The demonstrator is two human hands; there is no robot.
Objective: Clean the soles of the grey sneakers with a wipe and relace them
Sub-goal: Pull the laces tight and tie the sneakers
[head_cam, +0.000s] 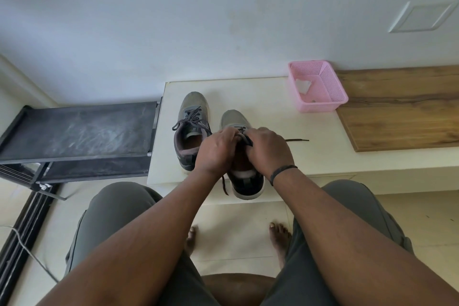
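Two grey sneakers stand side by side on a low cream platform (273,117), toes pointing away from me. The left sneaker (192,129) is laced, its dark lace tied loosely. The right sneaker (244,179) sits nearer, heel at the platform's front edge. Both hands work over its tongue. My left hand (217,150) and my right hand (269,150) each pinch the dark lace (247,140) between them. One lace end (298,140) trails to the right on the platform, the other (224,185) hangs down by the heel. The eyelets are hidden by my hands.
A pink plastic basket (320,104) holding a white wipe (301,85) stands at the platform's back right. A wooden board (402,112) lies to the right. A black metal rack (79,131) stands left. My knees and bare feet are below, on a pale tiled floor.
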